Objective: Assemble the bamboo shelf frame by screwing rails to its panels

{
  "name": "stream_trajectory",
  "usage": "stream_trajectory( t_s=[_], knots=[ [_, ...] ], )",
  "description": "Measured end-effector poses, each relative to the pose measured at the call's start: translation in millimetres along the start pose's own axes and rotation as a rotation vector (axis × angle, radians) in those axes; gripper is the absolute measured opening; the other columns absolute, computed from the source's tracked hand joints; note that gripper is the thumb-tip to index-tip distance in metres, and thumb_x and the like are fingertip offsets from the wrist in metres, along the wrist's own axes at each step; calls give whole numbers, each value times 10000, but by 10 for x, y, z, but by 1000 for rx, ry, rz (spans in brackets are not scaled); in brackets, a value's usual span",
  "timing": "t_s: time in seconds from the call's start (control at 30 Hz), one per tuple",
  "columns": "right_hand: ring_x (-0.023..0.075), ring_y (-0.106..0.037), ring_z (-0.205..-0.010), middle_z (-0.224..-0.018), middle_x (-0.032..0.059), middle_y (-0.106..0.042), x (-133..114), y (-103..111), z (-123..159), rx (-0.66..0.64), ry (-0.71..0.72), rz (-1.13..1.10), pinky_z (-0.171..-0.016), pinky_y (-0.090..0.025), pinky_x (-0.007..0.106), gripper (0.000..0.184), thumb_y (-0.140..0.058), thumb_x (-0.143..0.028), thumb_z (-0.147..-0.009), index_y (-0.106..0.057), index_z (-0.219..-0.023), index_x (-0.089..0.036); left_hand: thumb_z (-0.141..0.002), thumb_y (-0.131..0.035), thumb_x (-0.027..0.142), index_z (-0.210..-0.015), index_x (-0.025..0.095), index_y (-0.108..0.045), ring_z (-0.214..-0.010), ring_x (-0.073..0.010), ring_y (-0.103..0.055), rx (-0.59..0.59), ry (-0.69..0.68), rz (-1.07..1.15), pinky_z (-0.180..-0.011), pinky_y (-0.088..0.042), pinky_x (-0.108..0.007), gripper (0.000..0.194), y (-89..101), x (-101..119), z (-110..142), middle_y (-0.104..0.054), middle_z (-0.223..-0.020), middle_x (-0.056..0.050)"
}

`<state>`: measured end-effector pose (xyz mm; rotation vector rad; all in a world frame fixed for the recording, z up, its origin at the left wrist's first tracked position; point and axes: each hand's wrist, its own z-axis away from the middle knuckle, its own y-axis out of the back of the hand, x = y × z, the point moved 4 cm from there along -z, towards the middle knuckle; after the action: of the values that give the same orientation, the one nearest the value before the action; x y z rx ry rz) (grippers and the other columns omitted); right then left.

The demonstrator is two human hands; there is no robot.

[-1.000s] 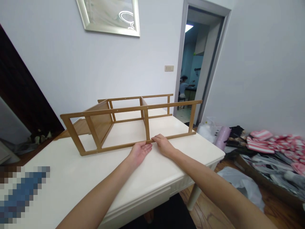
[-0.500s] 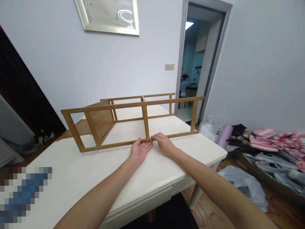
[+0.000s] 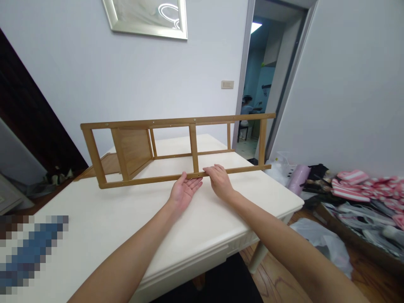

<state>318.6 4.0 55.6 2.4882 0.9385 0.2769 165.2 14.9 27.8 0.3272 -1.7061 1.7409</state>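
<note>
A wooden shelf frame (image 3: 193,147) of bamboo-coloured bars lies on its side on a cream table (image 3: 132,219), its near side lifted off the tabletop. A solid wooden panel (image 3: 134,149) sits in its left part. My left hand (image 3: 184,192) is palm up with fingers stretched out under the near bottom rail. My right hand (image 3: 219,181) lies palm down, fingers resting on the same rail beside the middle upright.
A framed mirror (image 3: 147,19) hangs on the wall. An open doorway (image 3: 263,84) at the right shows a person far off. Plastic bags (image 3: 318,242), a pink roll (image 3: 296,177) and striped cloths (image 3: 362,189) lie on the floor at the right. A blurred patch (image 3: 30,250) covers the table's near left.
The near side of the frame has risen and tipped away from me, so that the frame stands more upright. Both hands have followed the bottom rail upward and forward.
</note>
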Motion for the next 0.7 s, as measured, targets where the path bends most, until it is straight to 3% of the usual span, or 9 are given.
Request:
stream_trajectory(
  t_s=[0.2,0.4,0.7],
  knots=[
    [200,-623,-901,-963,88,-706,-61,-75,-127,67,-30,-49,-828,-505,384,318,-348,-112,-970,-561,-1195,-184,-943,-520,371,-980,74,-662,-1125,-287,-646,-22,-16,-21,-1008,-492,-438,332,-29,77,-5,-715,-1067,-208],
    [182,-639,-1043,-1068,77,-706,-56,52,-121,251,-55,-75,-1027,-469,436,307,-394,-185,-990,-530,-1263,-212,-951,-490,429,-1004,76,-656,-1144,-282,-636,-66,-37,-41,-1007,-491,-430,394,-123,149,20,-690,-1143,-214],
    [191,-609,-1151,-1145,81,-697,-83,169,-115,265,6,38,-1063,-430,450,241,-437,-118,-960,-572,-1142,-203,-956,-437,485,-1027,81,-660,-1142,-269,-637,-46,-57,-62,-998,-498,-410,467,-198,222,73,-690,-1140,-209]
  ],
)
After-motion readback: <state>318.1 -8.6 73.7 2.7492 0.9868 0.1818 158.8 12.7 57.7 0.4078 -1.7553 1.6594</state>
